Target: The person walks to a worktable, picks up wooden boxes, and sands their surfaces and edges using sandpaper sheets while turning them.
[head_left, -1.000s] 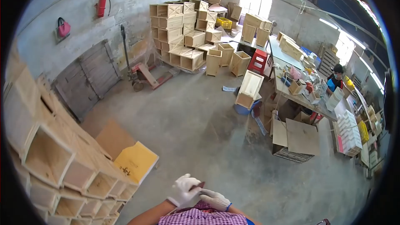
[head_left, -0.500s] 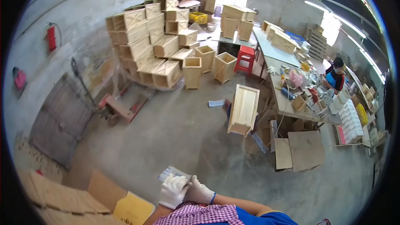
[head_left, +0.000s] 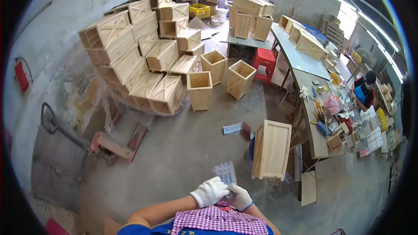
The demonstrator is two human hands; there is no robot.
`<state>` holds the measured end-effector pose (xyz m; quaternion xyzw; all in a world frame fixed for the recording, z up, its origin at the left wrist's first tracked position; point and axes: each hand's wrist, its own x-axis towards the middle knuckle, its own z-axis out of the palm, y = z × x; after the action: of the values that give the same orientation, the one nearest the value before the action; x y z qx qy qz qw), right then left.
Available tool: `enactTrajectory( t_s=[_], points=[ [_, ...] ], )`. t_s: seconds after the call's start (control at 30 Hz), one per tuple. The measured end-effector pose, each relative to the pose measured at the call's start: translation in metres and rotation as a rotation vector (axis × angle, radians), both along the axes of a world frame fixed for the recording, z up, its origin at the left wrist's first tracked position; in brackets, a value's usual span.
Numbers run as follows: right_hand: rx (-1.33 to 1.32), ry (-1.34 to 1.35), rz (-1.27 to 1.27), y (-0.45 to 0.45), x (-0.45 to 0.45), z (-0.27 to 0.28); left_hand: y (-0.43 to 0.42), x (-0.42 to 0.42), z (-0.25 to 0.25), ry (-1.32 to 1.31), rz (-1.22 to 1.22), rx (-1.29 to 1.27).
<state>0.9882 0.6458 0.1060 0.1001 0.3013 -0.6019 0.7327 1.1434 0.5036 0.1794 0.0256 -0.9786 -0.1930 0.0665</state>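
Observation:
In front of my apron I hold a sheet of sandpaper (head_left: pixel 225 172), its grey back printed with blue letters. My left hand (head_left: pixel 210 192), in a white knit glove, has its fingers closed on the sheet's lower edge. My right hand (head_left: pixel 240 197), gloved too, pinches the same edge at the right; its fingertips are partly hidden. Ahead to the right, apart from both hands, a pale wooden box (head_left: pixel 273 149) rests on a support mostly hidden beneath it.
Stacked wooden crates (head_left: pixel 117 45) fill the left wall near a red pallet jack (head_left: pixel 114 146). Several open wooden planters (head_left: pixel 200 90) stand on the floor by a red stool (head_left: pixel 264 63). A cluttered workbench (head_left: pixel 300 80) runs along the right, with a co-worker (head_left: pixel 365 90) beyond it.
My view has turned and moved closer to the wooden box. Both hands have shifted right in view with the sandpaper, which now points more upright.

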Motion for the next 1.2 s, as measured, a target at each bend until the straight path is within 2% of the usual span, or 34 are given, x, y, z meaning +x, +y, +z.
enactTrajectory(
  t_s=[0.07, 0.17, 0.23, 0.33, 0.4, 0.47, 0.6, 0.67, 0.73, 0.8, 0.87, 0.9, 0.93, 0.97, 1.0, 1.07, 1.13, 1.2],
  points=[
    [0.015, -0.006, -0.091, -0.03, -0.032, -0.016, -0.047, -0.039, -0.011, -0.221, -0.194, 0.059],
    [0.18, 0.132, -0.372, -0.086, -0.088, -0.052, -0.122, -0.092, -0.036, -0.363, -0.215, 0.185],
    [0.203, 0.16, -0.414, -0.125, -0.136, -0.052, -0.161, -0.132, -0.053, -0.428, -0.221, 0.262],
    [0.198, 0.154, -0.504, -0.228, -0.206, -0.043, -0.262, -0.167, -0.066, -0.19, 0.232, 0.363],
    [0.155, 0.301, -0.561, -0.29, -0.254, -0.048, -0.314, -0.19, -0.045, -0.225, 0.245, 0.374],
    [0.069, 0.291, -0.557, -0.35, -0.296, -0.033, -0.362, -0.23, -0.023, -0.21, 0.309, 0.427],
    [0.034, 0.462, -0.467, -0.444, -0.366, -0.007, -0.465, -0.315, -0.048, -0.238, 0.453, 0.658],
    [0.088, 0.561, -0.404, -0.474, -0.398, -0.006, -0.52, -0.378, -0.08, -0.252, 0.496, 0.715],
    [0.141, 0.593, -0.388, -0.503, -0.432, -0.031, -0.578, -0.449, -0.12, -0.282, 0.532, 0.772],
    [0.335, 0.668, -0.395, -0.507, -0.471, -0.067, -0.636, -0.534, -0.168, -0.326, 0.548, 0.725],
    [0.536, 0.572, -0.591, -0.511, -0.498, -0.105, -0.694, -0.616, -0.232, -0.374, 0.447, 0.539],
    [0.59, 0.547, -0.58, -0.512, -0.506, -0.113, -0.719, -0.658, -0.246, -0.494, 0.438, 0.538],
    [0.729, 0.445, -0.674, -0.508, -0.509, -0.116, -0.741, -0.698, -0.261, -0.624, 0.426, 0.538],
    [0.856, 0.347, -0.778, -0.515, -0.517, -0.117, -0.758, -0.73, -0.277, -0.616, 0.451, 0.478],
    [0.895, 0.322, -0.774, -0.524, -0.525, -0.118, -0.774, -0.761, -0.292, -0.6, 0.473, 0.411],
    [0.923, 0.4, -0.723, -0.548, -0.536, -0.094, -0.801, -0.825, -0.32, -0.762, 0.503, 0.395],
    [0.967, 0.418, -0.695, -0.571, -0.547, -0.082, -0.816, -0.876, -0.353, -0.814, 0.535, 0.404],
    [1.057, 0.491, -0.459, -0.591, -0.552, -0.074, -0.826, -0.918, -0.377, -0.949, 0.583, 0.471]
  ],
)
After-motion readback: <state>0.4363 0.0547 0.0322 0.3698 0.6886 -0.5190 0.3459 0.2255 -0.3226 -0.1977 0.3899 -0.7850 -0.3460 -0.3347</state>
